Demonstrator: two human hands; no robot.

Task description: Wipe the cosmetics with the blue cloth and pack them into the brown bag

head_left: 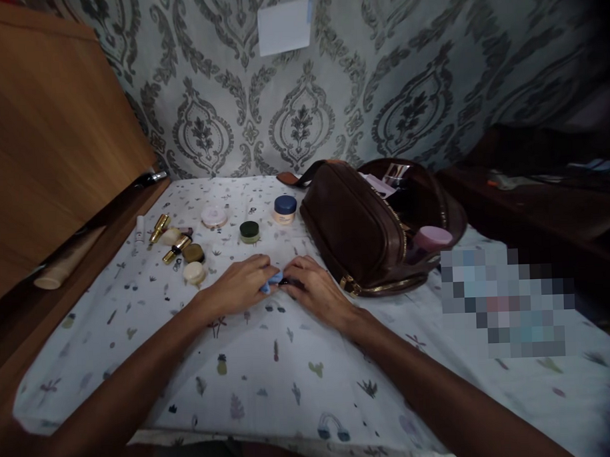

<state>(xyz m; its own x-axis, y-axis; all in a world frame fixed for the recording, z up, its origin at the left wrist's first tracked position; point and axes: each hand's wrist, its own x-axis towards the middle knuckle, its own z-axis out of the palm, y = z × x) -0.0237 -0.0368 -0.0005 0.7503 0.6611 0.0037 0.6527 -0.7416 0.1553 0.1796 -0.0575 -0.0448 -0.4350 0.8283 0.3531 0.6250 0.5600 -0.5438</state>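
My left hand (241, 284) is closed around a light blue cloth (271, 281), of which only a small part shows. Facing it, my right hand (320, 293) grips a small dark, shiny object (287, 282); my fingers cover most of it, so its kind is unclear. The cloth and the dark object meet between my fingertips, just above the patterned tablecloth (260, 383). Beyond my hands stand a small jar with a dark green lid (250, 230) and a jar with a blue lid (285, 208). Right of my right hand is an unzipped brown bag (347, 224).
Several cosmetics lie at the left, among them a gold tube (159, 228), a cream-coloured round jar (194, 273) and a pale compact (214, 216). A pink-capped item (433, 236) pokes from the bag. A wooden panel (56, 124) bounds the left; a patterned wall (301, 115) rises behind.
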